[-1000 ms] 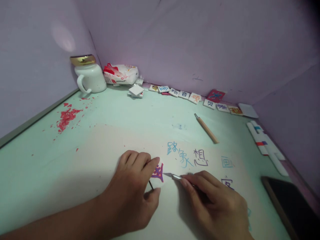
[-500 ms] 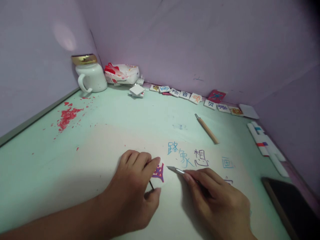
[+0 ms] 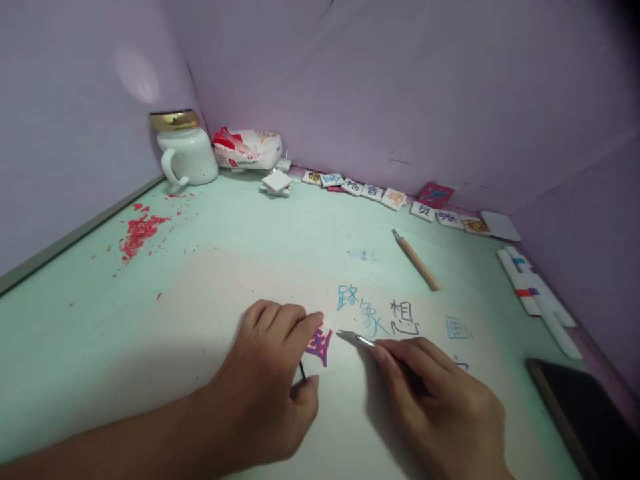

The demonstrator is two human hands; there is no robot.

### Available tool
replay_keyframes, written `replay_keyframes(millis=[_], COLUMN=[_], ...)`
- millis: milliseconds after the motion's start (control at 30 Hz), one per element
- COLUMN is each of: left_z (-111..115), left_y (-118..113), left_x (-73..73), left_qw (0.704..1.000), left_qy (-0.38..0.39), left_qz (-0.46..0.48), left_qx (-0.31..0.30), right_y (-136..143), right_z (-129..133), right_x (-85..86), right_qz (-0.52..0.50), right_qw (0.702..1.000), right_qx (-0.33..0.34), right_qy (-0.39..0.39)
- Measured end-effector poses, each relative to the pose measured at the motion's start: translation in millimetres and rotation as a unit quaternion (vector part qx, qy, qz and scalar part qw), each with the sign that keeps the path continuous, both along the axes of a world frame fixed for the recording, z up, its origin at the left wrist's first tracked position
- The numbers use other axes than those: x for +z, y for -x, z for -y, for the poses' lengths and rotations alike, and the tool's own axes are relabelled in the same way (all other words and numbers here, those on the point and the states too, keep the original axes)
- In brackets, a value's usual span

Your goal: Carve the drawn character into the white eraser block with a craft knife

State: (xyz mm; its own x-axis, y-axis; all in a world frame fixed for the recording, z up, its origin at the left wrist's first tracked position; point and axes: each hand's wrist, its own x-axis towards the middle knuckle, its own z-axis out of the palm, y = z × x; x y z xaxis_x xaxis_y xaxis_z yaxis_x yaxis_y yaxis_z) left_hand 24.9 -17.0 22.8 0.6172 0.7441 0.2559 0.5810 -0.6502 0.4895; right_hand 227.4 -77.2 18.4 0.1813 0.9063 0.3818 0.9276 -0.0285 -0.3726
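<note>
Between the thumb and index finger of my left hand (image 3: 275, 380) is a small white tile (image 3: 319, 347) with a purple and red character, lying flat on the table. A thin dark edge or stick shows under that hand. My right hand (image 3: 440, 407) grips a silver craft knife (image 3: 364, 341) like a pen, its blade pointing left just beside the tile, apart from it. Handwritten blue and purple characters (image 3: 403, 317) mark the pale surface beyond the knife.
A wooden-handled tool (image 3: 417, 261) lies farther back. Character tiles (image 3: 371, 192) line the wall. At the left are a white mug (image 3: 193, 157), a tissue pack (image 3: 250, 150) and red crumbs (image 3: 140, 237); at the right, markers (image 3: 543, 300) and a phone (image 3: 585, 407).
The view has shifted slightly. The tile has turned a little under my left hand; my right hand still holds the knife close by.
</note>
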Motion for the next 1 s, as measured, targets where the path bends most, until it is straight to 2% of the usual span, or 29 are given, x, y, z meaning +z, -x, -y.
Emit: replay_keyframes(millis=[267, 500, 700, 1000], left_z=[-1.6, 0.9, 0.2, -0.6], left_y=[6.2, 2.5, 1.7, 2.5], left_x=[-2.6, -2.5, -5.0, -3.6], left_qw=[0.999, 1.0, 1.0, 1.0], left_qy=[-0.003, -0.006, -0.002, -0.011], left_qz=[0.041, -0.012, -0.002, -0.001], left_qx=[-0.014, -0.006, 0.007, 0.005], right_y=[-0.9, 2.5, 3.6, -1.9], right_z=[0.2, 3.4, 3.7, 1.7], right_x=[-2.0, 0.7, 2.5, -1.5], right_qz=[-0.014, -0.029, -0.007, -0.004], right_qw=[1.0, 0.999, 1.0, 0.999], right_qx=[0.011, 0.035, 0.014, 0.026], right_qy=[0.014, 0.006, 0.009, 0.025])
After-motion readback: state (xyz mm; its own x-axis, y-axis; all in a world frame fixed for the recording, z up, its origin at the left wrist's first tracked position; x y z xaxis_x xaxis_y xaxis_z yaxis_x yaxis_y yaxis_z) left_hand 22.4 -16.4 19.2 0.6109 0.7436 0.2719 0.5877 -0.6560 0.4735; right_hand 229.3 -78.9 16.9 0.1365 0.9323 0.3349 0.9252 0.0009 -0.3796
